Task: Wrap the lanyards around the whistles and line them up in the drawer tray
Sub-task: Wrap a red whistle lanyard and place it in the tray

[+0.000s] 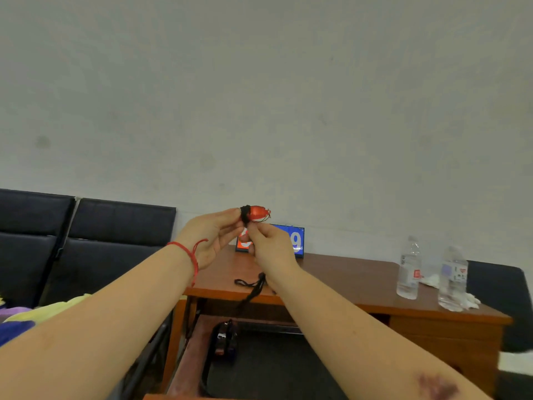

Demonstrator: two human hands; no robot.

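I hold a red whistle (258,212) up in front of the wall, with black lanyard (245,214) cord wound round its left end. My left hand (212,236) grips the whistle at the wound end. My right hand (269,245) pinches the cord just below the whistle. Another black lanyard (253,285) lies on the wooden desk (331,281) and hangs over its front edge. In the open drawer tray (196,350) below lie wrapped whistles (225,339), dark and close together.
A small scoreboard (297,241) with a red and a blue panel stands at the desk's back. Two clear water bottles (409,269) and white crumpled cloth (470,301) stand at the right. Dark padded seats (86,241) are on the left.
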